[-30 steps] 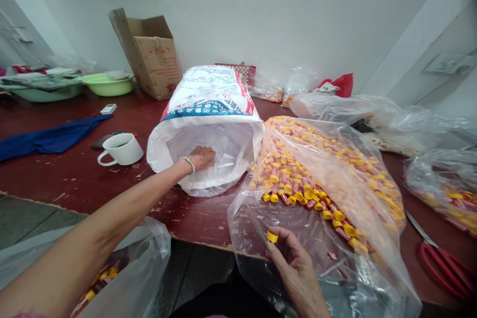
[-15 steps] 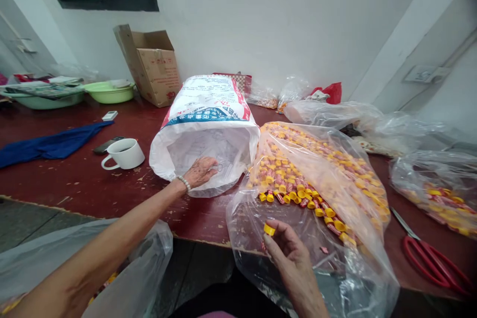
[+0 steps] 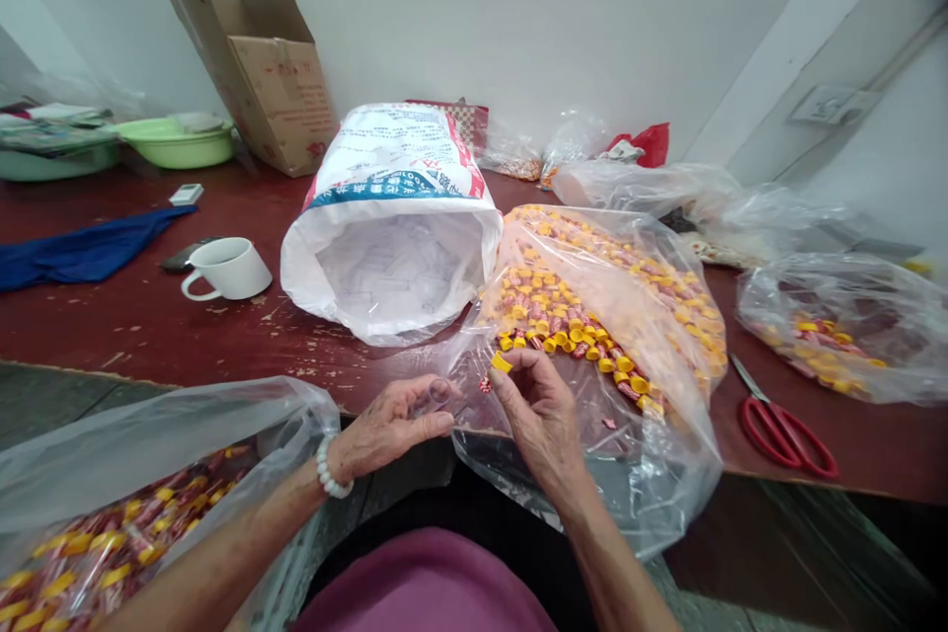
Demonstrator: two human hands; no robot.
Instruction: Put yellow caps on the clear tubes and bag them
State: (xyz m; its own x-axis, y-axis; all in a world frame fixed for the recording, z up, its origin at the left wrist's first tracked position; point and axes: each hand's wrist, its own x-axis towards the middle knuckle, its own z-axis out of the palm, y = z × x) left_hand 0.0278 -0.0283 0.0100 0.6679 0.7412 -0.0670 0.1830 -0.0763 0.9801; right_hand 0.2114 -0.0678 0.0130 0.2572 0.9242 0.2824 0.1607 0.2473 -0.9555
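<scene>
My left hand [image 3: 396, 423], with a bead bracelet on its wrist, is closed on a small clear plastic tube [image 3: 436, 393], its round open end toward the right. Just to the right, my right hand [image 3: 539, 407] pinches a yellow cap [image 3: 502, 362]; a small red-and-white patterned piece [image 3: 485, 384] shows below it. The tube and the cap are apart. Behind my left hand lies a white printed sack [image 3: 485, 227], its mouth toward me, with clear tubes [image 3: 411, 272] inside. A clear plastic bag [image 3: 592, 479] beyond my right hand holds many yellow-capped red pieces [image 3: 552, 311].
Red-handled scissors [image 3: 785, 430] and another bag of capped pieces [image 3: 836, 341] lie at right. A white mug [image 3: 235, 272], blue cloth [image 3: 89, 247] and cardboard box [image 3: 285, 99] are at left. A bag of capped tubes [image 3: 288, 405] is at lower left, below the table edge.
My left hand has come out of the sack's mouth with a clear tube and moved near my right hand. My right hand, still holding the yellow cap, is raised slightly. The view has tilted down.
</scene>
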